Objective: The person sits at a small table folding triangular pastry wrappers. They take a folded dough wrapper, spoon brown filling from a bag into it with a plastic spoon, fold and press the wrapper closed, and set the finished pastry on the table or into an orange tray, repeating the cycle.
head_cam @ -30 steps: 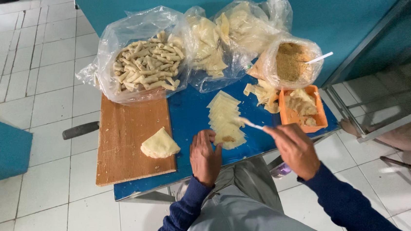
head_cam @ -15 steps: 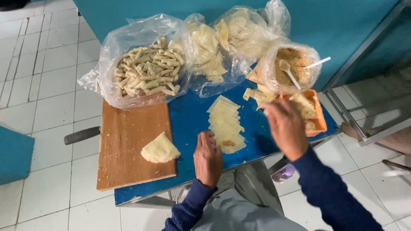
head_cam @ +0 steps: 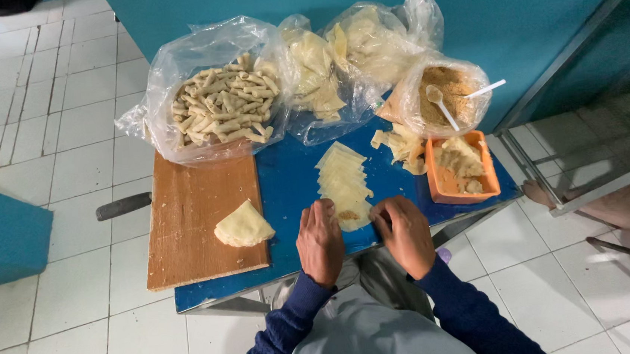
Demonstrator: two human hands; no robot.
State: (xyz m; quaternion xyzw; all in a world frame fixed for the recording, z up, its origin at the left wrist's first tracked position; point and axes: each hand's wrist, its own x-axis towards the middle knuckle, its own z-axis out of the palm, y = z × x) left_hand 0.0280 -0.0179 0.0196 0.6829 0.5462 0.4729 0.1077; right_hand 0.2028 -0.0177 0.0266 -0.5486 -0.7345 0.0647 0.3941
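Blue table: right hand has left the filling, both grips now pinching the wrapper.

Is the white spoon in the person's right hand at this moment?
No, the white spoon stands in the bag of crumbs, while the right hand rests on the wrapper.

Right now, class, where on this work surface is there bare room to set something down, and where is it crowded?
Free: most of the wooden board, apart from the folded wrapper, and the blue table strip between board and wrapper row. Crowded: the back edge, lined with plastic bags, and the right side around the orange tray. The left hand and right hand fill the front middle.
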